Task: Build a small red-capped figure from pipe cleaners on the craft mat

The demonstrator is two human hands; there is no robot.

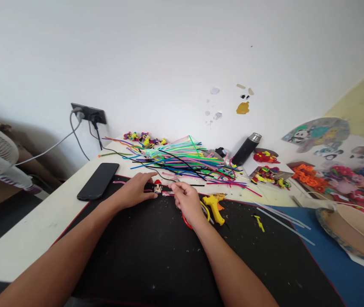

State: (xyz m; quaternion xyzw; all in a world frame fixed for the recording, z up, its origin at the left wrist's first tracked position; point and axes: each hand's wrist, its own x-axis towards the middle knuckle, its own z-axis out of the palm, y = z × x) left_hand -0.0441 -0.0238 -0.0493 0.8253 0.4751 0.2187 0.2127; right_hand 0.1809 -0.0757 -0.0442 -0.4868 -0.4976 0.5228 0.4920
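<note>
A small figure head with a red cap, white face and black hair [158, 187] stands near the far edge of the black mat [156, 247]. Beside it on the left is my left hand [136, 189], its thumb and forefinger spread apart; the thumb tip is close to the head, and whether it touches I cannot tell. My right hand [186, 199] is closed in a pinch just right of the head, and what sits between its fingertips is too small to make out. Scissors with red and yellow handles [206, 209] lie partly hidden beneath the right hand.
A yellow glue gun [216, 207] lies right of my right hand. Behind are piled coloured pipe cleaners [182, 160] and a dark thermos [247, 149]. A phone [99, 181] lies left. Glue sticks [286, 219] and a basket [345, 234] are at right.
</note>
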